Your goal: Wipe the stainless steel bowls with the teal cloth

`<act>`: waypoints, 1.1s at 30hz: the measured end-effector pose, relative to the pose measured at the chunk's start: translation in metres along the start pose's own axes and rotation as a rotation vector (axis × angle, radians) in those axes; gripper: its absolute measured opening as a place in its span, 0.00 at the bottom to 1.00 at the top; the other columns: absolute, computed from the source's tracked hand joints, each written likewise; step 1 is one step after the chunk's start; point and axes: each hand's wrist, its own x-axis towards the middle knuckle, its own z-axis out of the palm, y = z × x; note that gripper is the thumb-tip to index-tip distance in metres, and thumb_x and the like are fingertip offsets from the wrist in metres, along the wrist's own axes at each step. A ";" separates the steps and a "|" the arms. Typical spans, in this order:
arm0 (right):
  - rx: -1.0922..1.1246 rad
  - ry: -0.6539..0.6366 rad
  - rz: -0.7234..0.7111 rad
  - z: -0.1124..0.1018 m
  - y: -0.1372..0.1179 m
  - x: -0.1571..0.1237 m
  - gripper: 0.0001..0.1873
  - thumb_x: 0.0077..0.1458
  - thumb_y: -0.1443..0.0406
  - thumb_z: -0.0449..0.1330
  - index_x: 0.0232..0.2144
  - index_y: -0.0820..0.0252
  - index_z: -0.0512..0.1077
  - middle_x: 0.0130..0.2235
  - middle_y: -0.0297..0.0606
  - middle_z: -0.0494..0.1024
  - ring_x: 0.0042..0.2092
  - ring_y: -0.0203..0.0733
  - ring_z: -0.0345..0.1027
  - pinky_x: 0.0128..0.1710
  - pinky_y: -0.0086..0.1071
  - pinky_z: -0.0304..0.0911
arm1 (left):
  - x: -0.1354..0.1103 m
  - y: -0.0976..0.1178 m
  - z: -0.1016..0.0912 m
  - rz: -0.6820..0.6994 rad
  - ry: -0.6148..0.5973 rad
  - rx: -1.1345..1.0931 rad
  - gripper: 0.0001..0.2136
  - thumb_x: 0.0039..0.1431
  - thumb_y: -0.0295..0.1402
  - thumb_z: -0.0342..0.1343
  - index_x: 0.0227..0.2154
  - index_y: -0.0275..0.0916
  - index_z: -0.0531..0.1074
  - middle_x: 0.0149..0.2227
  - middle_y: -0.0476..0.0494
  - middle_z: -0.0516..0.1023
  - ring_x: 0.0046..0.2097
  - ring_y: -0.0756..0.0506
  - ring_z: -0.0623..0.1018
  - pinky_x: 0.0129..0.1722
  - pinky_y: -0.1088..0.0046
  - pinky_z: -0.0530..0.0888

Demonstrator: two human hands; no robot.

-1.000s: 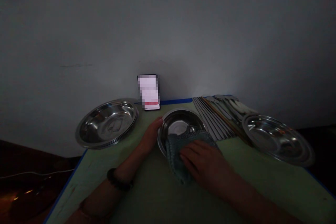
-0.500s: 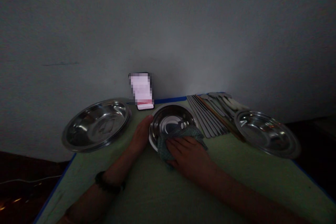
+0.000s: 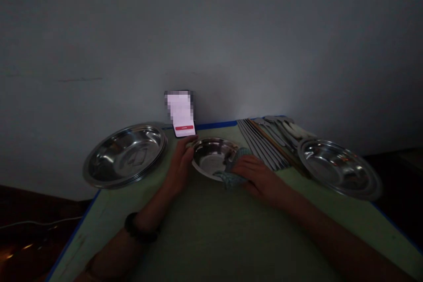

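A shiny metal bowl [image 3: 211,161] is held between my hands over the middle of the table, its near side dipping toward me. My left hand [image 3: 180,163] grips its left rim, thumb at the edge and the fingers mostly hidden outside. At the right rim, my right hand [image 3: 259,176] is closed on a grey-green checked cloth [image 3: 231,179]. The cloth is bunched over the bowl's right edge and partly inside it. My right fingertips are covered by the cloth.
Stacked metal bowls [image 3: 125,158] stand at the left, another metal bowl [image 3: 337,169] at the right. Metal chopsticks [image 3: 259,145], spoons and other cutlery [image 3: 280,132] lie between. A lit phone [image 3: 181,114] leans on the wall. Blue tape edges the green table [image 3: 211,238].
My right hand and the cloth have moved right and up to the bowl's right rim. The bowl has tipped, and my left hand now grips its left rim.
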 end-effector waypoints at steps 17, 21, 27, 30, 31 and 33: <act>0.156 0.129 0.160 -0.034 -0.035 0.002 0.18 0.64 0.57 0.45 0.27 0.57 0.66 0.21 0.30 0.69 0.22 0.33 0.63 0.23 0.28 0.56 | -0.014 0.071 0.002 0.624 -0.201 0.327 0.16 0.65 0.33 0.43 0.22 0.38 0.65 0.18 0.52 0.65 0.20 0.53 0.65 0.21 0.75 0.59; 0.131 0.143 0.174 -0.034 -0.044 0.005 0.19 0.64 0.56 0.45 0.26 0.58 0.66 0.20 0.31 0.69 0.22 0.33 0.63 0.24 0.29 0.55 | -0.017 0.088 0.002 0.527 -0.251 0.326 0.16 0.63 0.31 0.45 0.19 0.38 0.61 0.16 0.55 0.61 0.18 0.55 0.62 0.19 0.77 0.57; 0.368 0.288 0.319 -0.007 -0.032 0.007 0.19 0.64 0.56 0.44 0.26 0.57 0.63 0.22 0.29 0.68 0.22 0.31 0.59 0.21 0.25 0.53 | -0.006 0.061 -0.005 0.153 -0.048 0.050 0.20 0.58 0.42 0.51 0.14 0.38 0.62 0.15 0.54 0.59 0.18 0.54 0.60 0.18 0.76 0.55; 0.415 0.355 0.386 0.008 -0.022 0.008 0.20 0.64 0.55 0.42 0.27 0.57 0.65 0.24 0.31 0.70 0.25 0.34 0.63 0.24 0.26 0.56 | 0.002 0.035 -0.005 -0.193 0.170 -0.307 0.21 0.48 0.47 0.59 0.12 0.38 0.63 0.14 0.54 0.60 0.18 0.53 0.61 0.18 0.76 0.58; 0.431 0.351 0.406 0.012 -0.020 0.009 0.19 0.64 0.55 0.42 0.28 0.57 0.65 0.25 0.32 0.71 0.26 0.35 0.64 0.25 0.26 0.57 | 0.004 0.027 -0.003 -0.242 0.200 -0.352 0.20 0.49 0.49 0.58 0.14 0.38 0.65 0.15 0.53 0.63 0.19 0.52 0.63 0.19 0.76 0.61; 0.459 0.340 0.459 0.020 -0.018 0.010 0.19 0.63 0.54 0.43 0.28 0.57 0.65 0.26 0.33 0.71 0.28 0.36 0.65 0.27 0.27 0.59 | 0.006 0.015 0.000 -0.399 0.266 -0.484 0.17 0.48 0.48 0.58 0.20 0.37 0.72 0.17 0.51 0.70 0.22 0.49 0.69 0.22 0.74 0.66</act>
